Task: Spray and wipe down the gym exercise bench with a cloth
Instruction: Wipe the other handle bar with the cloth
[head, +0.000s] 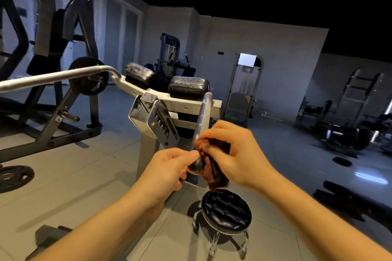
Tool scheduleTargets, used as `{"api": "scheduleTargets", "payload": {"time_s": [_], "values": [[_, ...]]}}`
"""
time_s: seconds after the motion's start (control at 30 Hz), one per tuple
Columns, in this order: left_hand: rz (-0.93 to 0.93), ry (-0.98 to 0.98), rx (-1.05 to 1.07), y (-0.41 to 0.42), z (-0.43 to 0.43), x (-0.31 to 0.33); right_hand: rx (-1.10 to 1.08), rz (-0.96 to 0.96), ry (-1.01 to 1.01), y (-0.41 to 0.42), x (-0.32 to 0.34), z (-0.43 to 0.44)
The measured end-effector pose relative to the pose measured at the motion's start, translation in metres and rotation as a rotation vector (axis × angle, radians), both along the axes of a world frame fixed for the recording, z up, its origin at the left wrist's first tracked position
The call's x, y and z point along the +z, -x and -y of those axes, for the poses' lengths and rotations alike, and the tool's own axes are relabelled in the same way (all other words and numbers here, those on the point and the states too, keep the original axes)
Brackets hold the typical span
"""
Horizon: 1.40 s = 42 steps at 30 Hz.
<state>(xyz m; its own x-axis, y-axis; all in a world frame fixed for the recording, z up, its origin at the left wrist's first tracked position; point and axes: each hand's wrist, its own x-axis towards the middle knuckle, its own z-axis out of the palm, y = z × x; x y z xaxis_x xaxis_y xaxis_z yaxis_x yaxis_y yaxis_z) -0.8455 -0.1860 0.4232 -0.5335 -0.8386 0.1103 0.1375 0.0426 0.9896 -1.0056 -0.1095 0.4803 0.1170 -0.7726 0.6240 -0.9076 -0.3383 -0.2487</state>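
Room: dim gym, grey tiled floor.
Bench: silver steel-framed exercise bench [180, 104], black cushions, centre.
Cloth: reddish-brown cloth [217, 180], probably soft, light, around the bench's near metal bar [204, 112]; bunch firmly.
Hands: left hand [169, 167] grips bar's black end knob [196, 166]; right hand [235, 150] clutches cloth.
Containers: no spray bottle visible.

Open tiled floor [84, 176] lies left of the bench [191, 104]. A notched bracket [163, 127] crowds the handle bar [203, 116] on its left, a black rolling stool [226, 211] stands below its lower end, and a long steel bar [53, 77] spans the upper left.
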Motion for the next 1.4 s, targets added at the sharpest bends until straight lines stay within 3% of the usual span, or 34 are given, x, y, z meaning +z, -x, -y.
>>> {"api": "scheduleTargets", "payload": {"time_s": [0.23,0.37,0.63,0.73,0.93,1.03,1.13,1.27,1.4], "values": [[0.049,0.051,-0.005,-0.002,0.001,-0.001,-0.383,0.043,0.006,0.078,0.063,0.154],[0.058,0.066,-0.017,-0.004,0.003,0.002,-0.467,0.031,0.003,0.078,0.065,0.165],[-0.013,0.010,-0.048,-0.007,0.003,-0.001,0.020,-0.041,-0.031,0.001,0.006,0.002],[-0.013,0.026,-0.054,-0.008,0.004,0.000,-0.055,-0.043,-0.009,0.009,0.018,0.028],[0.002,0.009,-0.102,-0.011,0.012,0.005,-0.389,-0.006,-0.012,0.079,0.068,0.161],[0.025,0.012,-0.119,-0.013,0.012,0.009,-0.462,-0.046,-0.007,0.071,0.068,0.164],[0.022,0.013,-0.137,-0.016,0.011,0.008,-0.299,-0.044,-0.002,0.041,0.051,0.108],[0.001,0.030,-0.142,-0.014,0.012,0.005,-0.023,-0.143,-0.178,0.000,0.030,0.018],[-0.001,0.029,-0.120,-0.011,0.013,0.002,-0.067,-0.222,-0.181,0.005,0.043,0.030]]}}
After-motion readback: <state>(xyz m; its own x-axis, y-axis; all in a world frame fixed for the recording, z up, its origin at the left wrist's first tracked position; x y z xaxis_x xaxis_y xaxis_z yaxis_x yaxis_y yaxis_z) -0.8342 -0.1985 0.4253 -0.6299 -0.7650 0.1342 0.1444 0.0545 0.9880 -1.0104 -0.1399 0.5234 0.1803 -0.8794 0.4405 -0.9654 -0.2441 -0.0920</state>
